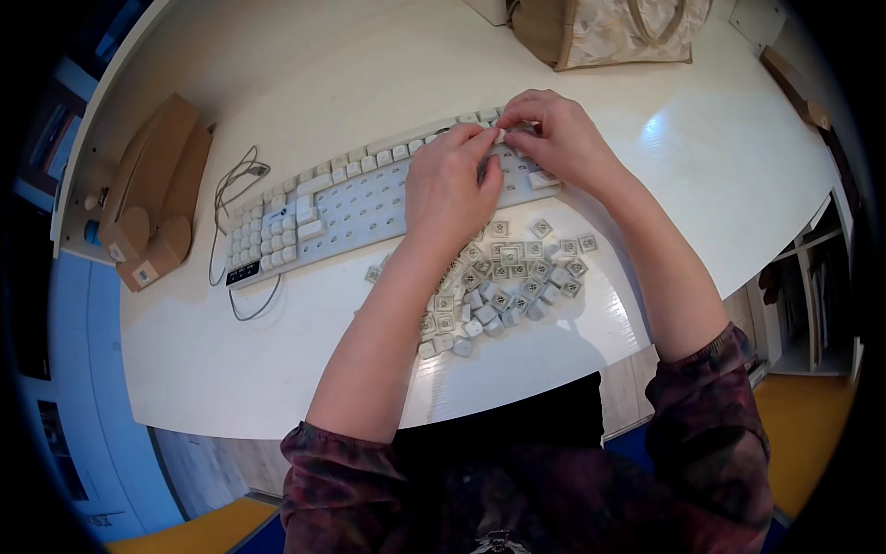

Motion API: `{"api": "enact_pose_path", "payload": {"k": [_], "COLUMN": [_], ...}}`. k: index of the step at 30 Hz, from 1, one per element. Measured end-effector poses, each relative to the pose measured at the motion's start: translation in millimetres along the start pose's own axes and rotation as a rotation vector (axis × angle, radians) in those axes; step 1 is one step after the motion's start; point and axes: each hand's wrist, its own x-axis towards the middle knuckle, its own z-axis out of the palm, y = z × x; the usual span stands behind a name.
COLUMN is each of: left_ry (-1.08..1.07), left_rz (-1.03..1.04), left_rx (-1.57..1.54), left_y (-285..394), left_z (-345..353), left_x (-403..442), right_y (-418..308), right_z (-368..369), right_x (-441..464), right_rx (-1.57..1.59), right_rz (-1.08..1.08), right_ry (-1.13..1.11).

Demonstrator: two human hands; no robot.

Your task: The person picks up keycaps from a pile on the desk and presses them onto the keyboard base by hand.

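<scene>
A white computer keyboard (360,208) lies at a slant across the desk, with a large part of its key field stripped of caps. Over its right part, my right hand (558,138) pinches a small white keycap (501,136) between thumb and fingers. My left hand (452,175) rests over the keyboard just left of it, index finger stretched to the keycap and thumb held apart; its other fingers are partly hidden. Below both hands lies a heap of loose keycaps (509,257), many upside down, partly covered by my left forearm.
A grey cable (221,208) loops beside the keyboard's left end. On the left stands a brown cardboard box (152,189). A beige patterned bag (614,37) sits at the back of the white desk (240,369). Shelves (812,295) are at the right.
</scene>
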Motion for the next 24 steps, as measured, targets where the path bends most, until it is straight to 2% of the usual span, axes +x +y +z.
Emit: {"api": "enact_pose_path", "payload": {"k": [8, 11, 17, 24], "left_ry": [0.015, 0.007, -0.020, -0.047], "left_rz": [-0.024, -0.033, -0.031, -0.027], "left_rx": [-0.014, -0.026, -0.051, -0.076], "left_y": [0.2, -0.4, -1.3, 0.0], "left_z": [1.4, 1.3, -0.8, -4.2], "left_x": [-1.4, -1.0, 0.7, 2.5], "right_y": [9.0, 4.8, -4.2, -5.0], "right_z": [6.1, 5.2, 2.7, 1.0], "right_x": [2.1, 1.1, -2.0, -1.1], "right_rx": [0.105, 0.067, -0.162, -0.142], "right_rz": [0.061, 0.100, 0.038, 0.034], "right_ry": [0.028, 0.020, 0.019, 0.004]}}
